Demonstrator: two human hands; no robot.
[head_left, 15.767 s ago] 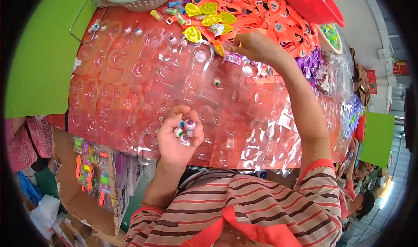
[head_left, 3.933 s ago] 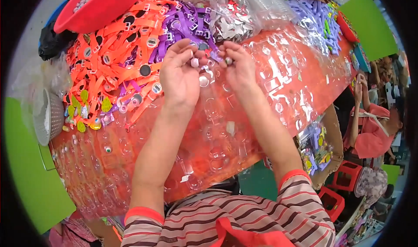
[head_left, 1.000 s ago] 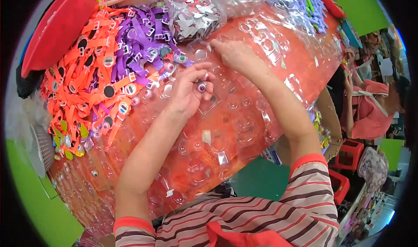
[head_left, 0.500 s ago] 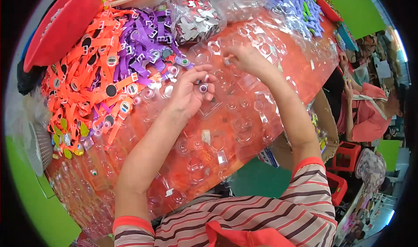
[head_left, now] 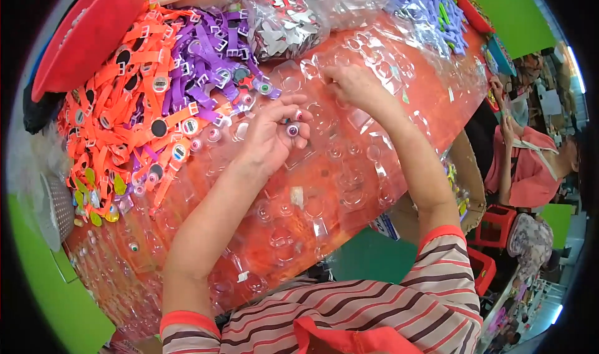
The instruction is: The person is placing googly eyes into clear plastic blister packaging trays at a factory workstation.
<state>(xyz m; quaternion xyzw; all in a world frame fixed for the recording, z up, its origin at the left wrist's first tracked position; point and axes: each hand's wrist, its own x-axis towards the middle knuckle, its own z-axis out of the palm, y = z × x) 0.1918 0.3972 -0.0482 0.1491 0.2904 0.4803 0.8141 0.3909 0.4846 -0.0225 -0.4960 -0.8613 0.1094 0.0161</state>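
Half curled with the palm up, my left hand [head_left: 274, 132] holds a few small toy eyeballs [head_left: 292, 130] near its fingertips. My right hand [head_left: 355, 87] is ahead and to the right, its fingers pinched together low over the clear plastic blister trays [head_left: 349, 182]. Whatever is between those fingertips is hidden. The trays have round hollows and cover much of the red table. Beside my left hand, more eyeballs [head_left: 214, 134] lie loose at the edge of a heap of purple watch straps [head_left: 199, 60].
Orange toy watches [head_left: 118, 123] are heaped at the left under a red basin [head_left: 87, 35]. A bag of red and silver pieces [head_left: 287, 26] and a pile of lilac pieces [head_left: 421, 7] lie at the back. On the right are a cardboard box [head_left: 468, 173], red stools [head_left: 496, 226] and a co-worker [head_left: 530, 160].
My right hand has shifted slightly, its fingers still pinched over the trays. My left hand stays nearly in place with the eyeballs. The co-worker at the right has moved a little.
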